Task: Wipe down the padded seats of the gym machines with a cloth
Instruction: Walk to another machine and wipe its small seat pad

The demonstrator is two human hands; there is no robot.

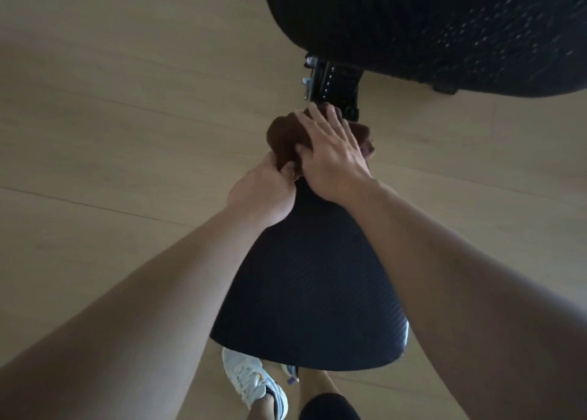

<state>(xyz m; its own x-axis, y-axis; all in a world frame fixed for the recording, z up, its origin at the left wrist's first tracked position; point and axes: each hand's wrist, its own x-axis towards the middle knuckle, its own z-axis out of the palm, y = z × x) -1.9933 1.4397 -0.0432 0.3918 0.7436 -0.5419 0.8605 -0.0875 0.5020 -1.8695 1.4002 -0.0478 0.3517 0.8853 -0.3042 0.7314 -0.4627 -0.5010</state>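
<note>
Both hands work a brown cloth bunched at the narrow far end of the black padded seat. The right hand presses flat on top of it; the left hand has its grip pinched on the near edge.

Pale wood-plank floor under a white sneaker; brown cloth on black padded seat.
</note>
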